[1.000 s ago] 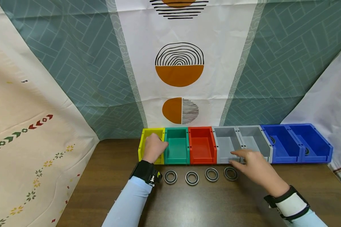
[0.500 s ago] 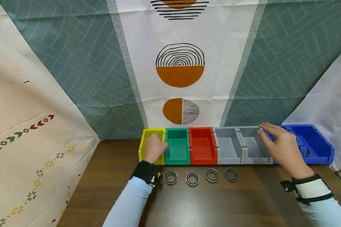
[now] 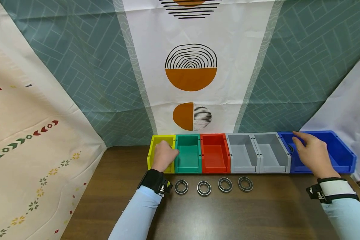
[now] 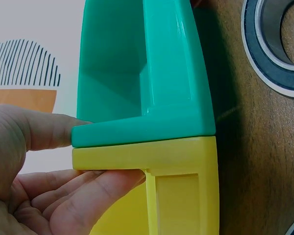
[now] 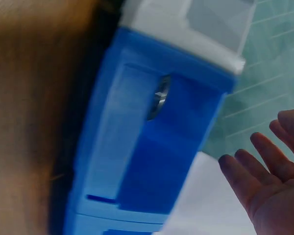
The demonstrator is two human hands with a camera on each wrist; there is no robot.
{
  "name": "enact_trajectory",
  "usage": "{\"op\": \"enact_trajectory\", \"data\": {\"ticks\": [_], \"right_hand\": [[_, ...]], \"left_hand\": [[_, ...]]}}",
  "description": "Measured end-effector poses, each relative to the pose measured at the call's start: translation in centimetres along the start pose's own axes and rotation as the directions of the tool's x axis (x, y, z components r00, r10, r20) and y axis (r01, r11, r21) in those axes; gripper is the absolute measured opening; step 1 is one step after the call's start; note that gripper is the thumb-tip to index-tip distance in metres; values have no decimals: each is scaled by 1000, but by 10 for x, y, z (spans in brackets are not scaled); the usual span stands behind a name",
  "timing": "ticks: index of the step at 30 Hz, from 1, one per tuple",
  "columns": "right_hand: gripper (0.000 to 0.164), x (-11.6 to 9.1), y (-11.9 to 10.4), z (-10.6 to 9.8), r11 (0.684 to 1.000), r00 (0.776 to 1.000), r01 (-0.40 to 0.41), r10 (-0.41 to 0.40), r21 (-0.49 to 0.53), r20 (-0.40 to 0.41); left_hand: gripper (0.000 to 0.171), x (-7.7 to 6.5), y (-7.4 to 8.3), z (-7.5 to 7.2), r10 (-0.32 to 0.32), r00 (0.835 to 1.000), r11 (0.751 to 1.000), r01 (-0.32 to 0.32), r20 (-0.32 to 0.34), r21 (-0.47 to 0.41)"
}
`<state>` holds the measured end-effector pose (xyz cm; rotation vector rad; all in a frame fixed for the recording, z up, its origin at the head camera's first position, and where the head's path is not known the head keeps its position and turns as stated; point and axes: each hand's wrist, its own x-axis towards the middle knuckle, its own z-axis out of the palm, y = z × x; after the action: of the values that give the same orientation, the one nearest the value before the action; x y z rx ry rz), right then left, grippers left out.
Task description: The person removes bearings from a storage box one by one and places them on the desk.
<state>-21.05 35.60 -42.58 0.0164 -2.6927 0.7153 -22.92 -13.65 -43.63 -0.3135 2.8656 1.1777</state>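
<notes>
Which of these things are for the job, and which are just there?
For the job, probably: left hand, gripping yellow bin and green bin; right hand, near blue bins; red bin; grey bins; rings.
Just there: cloths; table.

From the head, the left hand (image 3: pixel 164 156) covers much of the yellow bin (image 3: pixel 152 151), its fingertips hard to make out. The right hand (image 3: pixel 314 155) hides most of the wall between the blue bins (image 3: pixel 342 150), and the ring (image 3: pixel 291 148) in the left one shows only in part. Left wrist view: the green bin (image 4: pixel 174 58), cut off, hides part of the thumb (image 4: pixel 49 129); a nearer ring (image 4: pixel 269 68) is cropped (another barely enters). Right wrist view: the blue bins blur, and the right hand and grey bin (image 5: pixel 161 17) are cut off.
</notes>
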Motion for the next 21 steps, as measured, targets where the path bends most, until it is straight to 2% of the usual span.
{"op": "enact_trajectory", "data": {"ticks": [6,13,21], "right_hand": [[43,2,16,6,999,986,-48,52,-26,156],[52,6,30,10,995,935,-93,102,-45,338],[60,13,46,9,996,880,-73,89,-52,466]], "left_hand": [[38,0,1,1,1,1000,1000,-1,4,3],[37,-1,0,2,1,1000,1000,-1,14,8],[38,-1,2,2,12,1000,1000,-12,4,6]]}}
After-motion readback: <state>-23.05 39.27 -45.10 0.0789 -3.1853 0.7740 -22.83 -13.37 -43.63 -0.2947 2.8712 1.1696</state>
